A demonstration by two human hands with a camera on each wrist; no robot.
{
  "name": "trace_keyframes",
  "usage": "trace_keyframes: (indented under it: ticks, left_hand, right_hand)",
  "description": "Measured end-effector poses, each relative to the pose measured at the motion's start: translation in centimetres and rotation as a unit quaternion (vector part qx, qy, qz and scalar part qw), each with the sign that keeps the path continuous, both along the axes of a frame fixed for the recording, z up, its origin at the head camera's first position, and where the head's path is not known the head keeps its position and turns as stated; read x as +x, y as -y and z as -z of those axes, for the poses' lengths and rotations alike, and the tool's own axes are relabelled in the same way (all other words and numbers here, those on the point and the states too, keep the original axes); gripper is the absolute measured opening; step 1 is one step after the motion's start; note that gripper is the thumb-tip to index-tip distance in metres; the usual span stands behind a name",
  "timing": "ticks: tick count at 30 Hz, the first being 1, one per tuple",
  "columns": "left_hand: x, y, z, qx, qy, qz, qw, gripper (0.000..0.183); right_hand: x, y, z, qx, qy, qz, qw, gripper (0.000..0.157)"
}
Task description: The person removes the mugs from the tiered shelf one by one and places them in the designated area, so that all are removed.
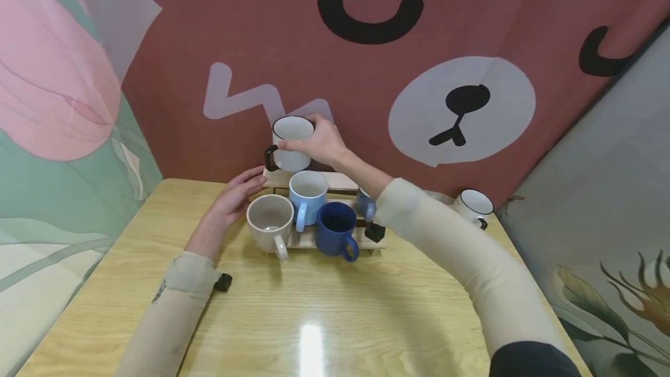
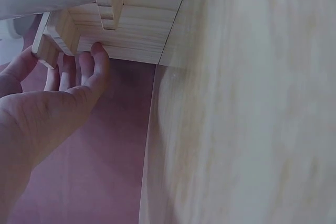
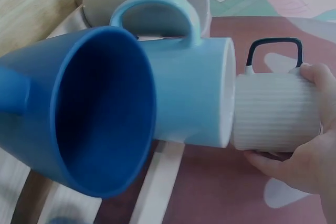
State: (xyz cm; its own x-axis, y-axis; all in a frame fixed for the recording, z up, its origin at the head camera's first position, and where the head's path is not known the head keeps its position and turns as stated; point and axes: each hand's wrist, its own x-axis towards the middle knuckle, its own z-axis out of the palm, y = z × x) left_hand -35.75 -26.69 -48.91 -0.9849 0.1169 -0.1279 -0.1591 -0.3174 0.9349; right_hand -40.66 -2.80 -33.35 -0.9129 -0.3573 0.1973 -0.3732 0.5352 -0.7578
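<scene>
My right hand (image 1: 325, 143) grips a white mug (image 1: 289, 159) with a black rim and black handle, right at the top step of a wooden tiered rack (image 1: 342, 181). In the right wrist view the mug's side (image 3: 275, 111) is ribbed, its handle turned away from the palm. My left hand (image 1: 234, 198) holds the rack's left end, thumb on a step's end and fingers curved against the wood (image 2: 60, 35). Lower on the rack stand a light blue mug (image 1: 307, 195), a beige mug (image 1: 269, 218) and a dark blue mug (image 1: 335, 231).
A grey-blue mug (image 1: 364, 205) on the rack is partly hidden by my right sleeve. Another white mug with a black rim (image 1: 473, 205) stands at the table's back right. The wooden table (image 1: 293, 307) meets a curtain with a bear print (image 1: 361, 74) behind the rack.
</scene>
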Motion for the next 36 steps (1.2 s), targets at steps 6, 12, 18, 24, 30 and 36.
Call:
trace_keyframes:
  ticks: [6, 12, 18, 24, 30, 36]
  left_hand:
    - [-0.2, 0.3, 0.1, -0.009, -0.002, 0.001, 1.0000, 0.056]
    - [-0.6, 0.8, 0.2, -0.013, 0.001, 0.009, 0.9999, 0.060]
    - [-0.9, 1.4, 0.0, -0.013, 0.005, 0.004, 0.9999, 0.061]
    - [-0.9, 2.0, -0.2, -0.012, 0.005, 0.008, 0.9999, 0.063]
    - [-0.9, 2.5, -0.4, -0.015, 0.006, 0.007, 0.9998, 0.064]
    - [-0.6, 3.0, -0.6, -0.010, 0.017, 0.003, 0.9998, 0.066]
  right_hand:
    - [0.8, -1.1, -1.5, 0.003, -0.005, -0.028, 1.000, 0.091]
    - [1.6, -3.0, -3.3, 0.005, -0.005, -0.023, 1.000, 0.094]
    - [2.0, -5.2, -4.5, 0.015, -0.003, -0.013, 1.000, 0.097]
    - [2.4, -8.4, -5.4, -0.006, 0.008, -0.008, 1.000, 0.095]
    - [2.8, -12.4, -6.2, -0.009, 0.024, 0.004, 1.000, 0.095]
    - [2.5, -16.6, -5.9, 0.000, 0.022, 0.015, 1.000, 0.088]
